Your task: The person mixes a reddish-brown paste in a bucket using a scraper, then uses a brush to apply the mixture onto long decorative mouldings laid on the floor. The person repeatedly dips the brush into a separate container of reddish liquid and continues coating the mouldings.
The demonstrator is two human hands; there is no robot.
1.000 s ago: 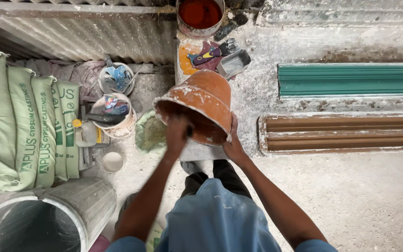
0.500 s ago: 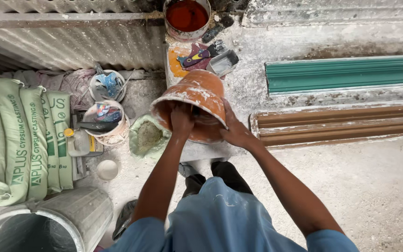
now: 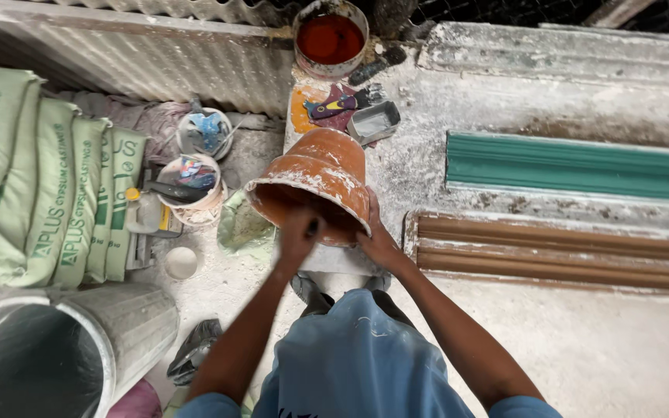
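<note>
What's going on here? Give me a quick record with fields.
Held thing: orange pot, tipped on its side, mouth toward the person
Left hand: at the pot's mouth, gripping a small dark tool
Right hand: on the pot's rim
Behind: tub of red paint
Left side: green sacks
Right side: green moulding, brown moulding

The left hand [image 3: 297, 232] is blurred, its fingertips lost inside the tilted terracotta pot [image 3: 315, 182] — what it grips there cannot be told. The right hand [image 3: 377, 240] hides the pot's near rim. The grey drum [image 3: 118, 325] is cut off at the picture's lower left corner.
</note>
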